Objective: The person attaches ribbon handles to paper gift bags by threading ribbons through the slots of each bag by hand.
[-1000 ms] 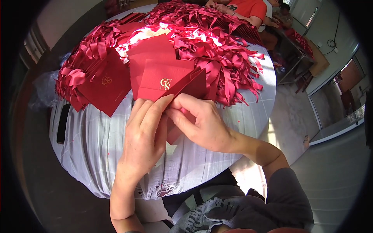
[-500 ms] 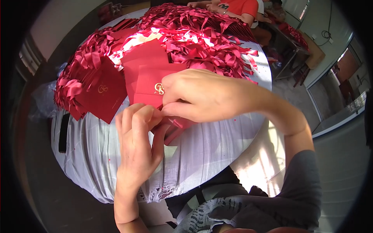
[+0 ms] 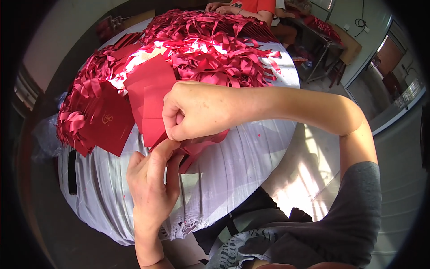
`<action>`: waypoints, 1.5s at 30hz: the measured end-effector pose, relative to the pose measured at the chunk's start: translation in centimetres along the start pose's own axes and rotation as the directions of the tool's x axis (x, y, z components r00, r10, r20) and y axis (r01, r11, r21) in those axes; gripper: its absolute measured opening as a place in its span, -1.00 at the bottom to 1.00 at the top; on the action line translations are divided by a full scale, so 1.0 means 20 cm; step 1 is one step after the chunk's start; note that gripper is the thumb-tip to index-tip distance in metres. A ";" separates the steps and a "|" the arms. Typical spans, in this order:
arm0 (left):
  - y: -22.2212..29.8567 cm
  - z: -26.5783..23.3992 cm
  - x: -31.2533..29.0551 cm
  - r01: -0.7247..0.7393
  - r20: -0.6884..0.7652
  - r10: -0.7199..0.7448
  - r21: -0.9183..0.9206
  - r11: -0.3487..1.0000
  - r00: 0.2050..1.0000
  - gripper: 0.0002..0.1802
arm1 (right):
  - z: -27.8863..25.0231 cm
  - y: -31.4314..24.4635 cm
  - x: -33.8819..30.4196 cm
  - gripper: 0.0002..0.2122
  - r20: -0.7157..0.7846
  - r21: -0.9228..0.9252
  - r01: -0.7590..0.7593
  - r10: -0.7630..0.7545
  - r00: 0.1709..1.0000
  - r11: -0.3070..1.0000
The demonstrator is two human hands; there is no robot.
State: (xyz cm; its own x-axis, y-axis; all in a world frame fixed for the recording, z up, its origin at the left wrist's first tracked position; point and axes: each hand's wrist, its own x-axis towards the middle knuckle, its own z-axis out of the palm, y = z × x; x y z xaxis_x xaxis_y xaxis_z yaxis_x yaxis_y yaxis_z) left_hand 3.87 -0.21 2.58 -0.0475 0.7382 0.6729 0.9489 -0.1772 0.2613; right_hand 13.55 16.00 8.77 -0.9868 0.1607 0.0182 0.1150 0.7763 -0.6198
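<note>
The left hand (image 3: 152,184), thumb and forefinger pinching, grips a folded red card-like piece (image 3: 190,157) above the white cloth-covered round table (image 3: 242,166); just right of its fingertips, the right hand (image 3: 197,110) is curled into a loose fist, and whether it grips the piece I cannot tell. Left to right beyond them lie a flat black strip (image 3: 72,172), a fanned stack of dark-red square cards (image 3: 107,119), overlapping plain red cards (image 3: 152,85) and a heap of shiny crimson ribbons (image 3: 224,62).

Two near hands (image 3: 195,110) (image 3: 152,190), one tablecloth (image 3: 242,157), one black strip (image 3: 72,172)
</note>
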 end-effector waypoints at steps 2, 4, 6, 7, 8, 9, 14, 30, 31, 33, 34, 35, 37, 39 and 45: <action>-0.02 0.01 0.00 0.024 -0.001 -0.024 -0.127 0.992 1.000 -0.62 | 0.01 0.02 -0.01 -0.89 -0.033 0.127 -0.019 0.024 0.999 0.992; -0.02 0.02 0.00 0.040 -0.011 -0.042 -0.156 0.987 0.999 -0.63 | 0.03 0.05 0.01 -0.89 -0.043 0.122 0.006 -0.001 0.999 0.993; -0.01 0.03 0.00 0.050 -0.020 -0.055 -0.192 0.980 0.998 -0.64 | 0.03 0.05 0.02 -0.89 -0.095 0.139 0.048 -0.035 0.995 0.989; -0.01 0.02 0.00 0.045 0.007 -0.045 -0.221 0.974 0.999 -0.66 | 0.02 0.05 0.02 -0.88 -0.138 0.163 0.070 -0.047 0.989 0.984; -0.01 0.02 -0.01 0.044 0.035 -0.037 -0.246 0.968 0.999 -0.68 | -0.03 0.02 0.03 -0.86 -0.150 0.177 0.053 -0.027 0.988 0.983; -0.01 0.02 0.00 0.044 0.037 -0.036 -0.246 0.968 0.999 -0.68 | -0.06 0.00 0.04 -0.85 -0.147 0.219 0.061 -0.028 0.989 0.974; -0.01 0.02 0.02 -0.025 0.009 0.027 -0.168 0.986 1.000 -0.61 | -0.09 0.01 0.15 -0.84 -0.206 0.371 0.141 -0.067 0.976 0.918; -0.04 0.03 0.00 0.090 -0.029 -0.094 -0.126 0.988 0.995 -0.69 | -0.07 0.04 0.16 -0.79 -0.515 0.200 0.299 -0.159 0.842 0.933; -0.06 0.03 -0.01 0.103 -0.032 -0.108 -0.120 0.987 0.994 -0.69 | -0.04 0.06 0.12 -0.78 -0.530 0.089 0.362 -0.264 0.806 0.928; -0.07 0.04 0.00 0.121 -0.093 -0.143 -0.214 0.969 0.985 -0.72 | 0.04 0.11 -0.05 -0.73 -0.505 -0.114 0.397 -0.397 0.766 0.911; -0.08 0.04 0.01 0.091 -0.102 -0.115 -0.211 0.973 0.988 -0.74 | 0.08 0.13 -0.13 -0.72 -0.431 -0.203 0.370 -0.422 0.797 0.907; -0.07 0.04 0.01 0.091 -0.102 -0.115 -0.214 0.973 0.988 -0.74 | 0.14 0.15 -0.17 -0.71 -0.466 -0.386 0.336 -0.496 0.733 0.859; -0.07 0.04 0.02 0.187 -0.046 -0.200 -0.195 0.963 0.979 -0.76 | 0.24 0.18 -0.20 -0.77 -0.450 -0.565 0.220 -0.520 0.726 0.795; -0.09 0.04 0.02 0.180 -0.085 -0.199 -0.192 0.965 0.976 -0.78 | 0.30 0.23 -0.21 -0.81 -0.479 -0.608 0.175 -0.533 0.698 0.775; -0.10 0.03 0.02 0.196 -0.084 -0.215 -0.192 0.962 0.973 -0.78 | 0.26 0.30 -0.37 -0.87 -0.388 0.070 0.200 -0.158 0.908 0.977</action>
State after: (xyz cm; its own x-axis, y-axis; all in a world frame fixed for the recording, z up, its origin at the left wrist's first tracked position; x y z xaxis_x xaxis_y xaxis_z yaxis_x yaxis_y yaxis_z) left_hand 2.19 0.91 1.97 -0.2768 0.7014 0.6568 0.8431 -0.1506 0.5162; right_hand 21.02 16.16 0.81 -0.8702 0.2600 0.4186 -0.0927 0.7478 -0.6574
